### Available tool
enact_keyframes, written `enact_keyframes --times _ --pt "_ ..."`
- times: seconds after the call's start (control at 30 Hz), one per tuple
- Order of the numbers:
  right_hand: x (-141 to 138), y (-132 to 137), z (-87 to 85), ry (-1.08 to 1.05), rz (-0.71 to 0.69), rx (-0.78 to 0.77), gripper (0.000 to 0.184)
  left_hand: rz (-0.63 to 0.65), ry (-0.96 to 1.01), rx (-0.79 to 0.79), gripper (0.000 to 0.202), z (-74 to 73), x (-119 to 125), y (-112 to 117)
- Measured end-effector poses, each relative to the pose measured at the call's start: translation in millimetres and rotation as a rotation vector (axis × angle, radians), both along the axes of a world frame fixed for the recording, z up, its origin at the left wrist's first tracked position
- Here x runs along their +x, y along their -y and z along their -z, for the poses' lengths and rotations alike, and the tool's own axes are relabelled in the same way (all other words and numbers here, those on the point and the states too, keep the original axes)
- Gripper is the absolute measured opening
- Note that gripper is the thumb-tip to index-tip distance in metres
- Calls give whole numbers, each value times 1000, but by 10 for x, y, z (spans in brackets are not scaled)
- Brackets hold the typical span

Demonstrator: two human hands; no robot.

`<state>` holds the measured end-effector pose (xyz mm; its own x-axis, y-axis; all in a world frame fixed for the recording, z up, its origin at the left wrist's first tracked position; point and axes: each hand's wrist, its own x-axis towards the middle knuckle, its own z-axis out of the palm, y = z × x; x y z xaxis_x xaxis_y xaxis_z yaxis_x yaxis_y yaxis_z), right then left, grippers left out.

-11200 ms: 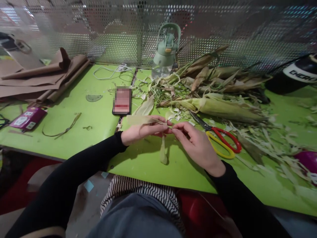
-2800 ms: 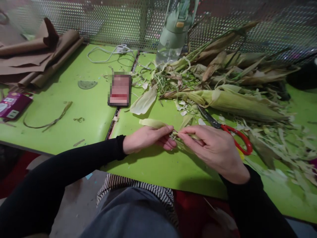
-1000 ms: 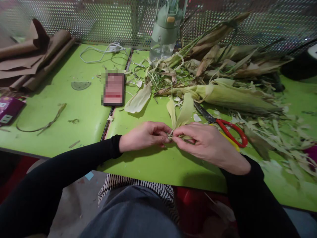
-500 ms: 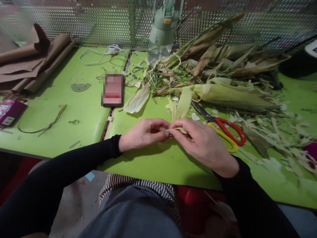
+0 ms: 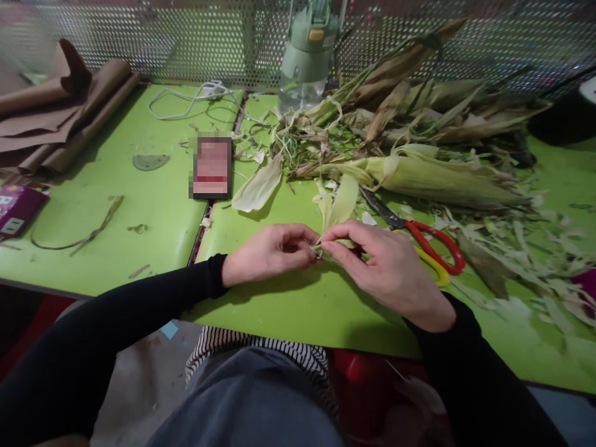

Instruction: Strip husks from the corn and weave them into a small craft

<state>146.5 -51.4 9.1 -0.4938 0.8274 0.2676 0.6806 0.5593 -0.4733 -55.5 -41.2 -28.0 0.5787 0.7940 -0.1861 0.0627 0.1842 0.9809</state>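
My left hand (image 5: 267,251) and right hand (image 5: 388,267) pinch the husk (image 5: 343,202) from opposite sides, probably steadying its strips. I see scissors (image 5: 401,223) at right, apparently within easy reach.

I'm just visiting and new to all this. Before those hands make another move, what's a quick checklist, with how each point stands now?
1. Left hand has a grip on the husk strips: ok, pinched between thumb and fingers.
2. Right hand grips them too: ok, its fingertips meet the strips beside the left hand's.
3. Join between the strips is secure: cannot tell, the fingers cover it.
4. Right hand is clear of the scissors: cannot tell, it hides part of them.
5. Phone is apart from both hands: ok.
6. Water bottle is upright: ok.
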Motion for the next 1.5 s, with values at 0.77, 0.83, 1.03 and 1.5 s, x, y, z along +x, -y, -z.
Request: enact_keyframes --times 0.77,0.83,1.03,1.5 --pt "-12 3 92 -105 -79 219 7 -2 115 11 19 29 1 -13" --pt "9 -2 83 -118 -20 215 5 1 125 5 19 36 4 -9" --pt "-12 -4 87 -105 -58 202 6 7 139 -4 19 47 22 5" --pt "-247 79 345 -315 55 -289 34 -284 514 -84 26 -27 73 -7"
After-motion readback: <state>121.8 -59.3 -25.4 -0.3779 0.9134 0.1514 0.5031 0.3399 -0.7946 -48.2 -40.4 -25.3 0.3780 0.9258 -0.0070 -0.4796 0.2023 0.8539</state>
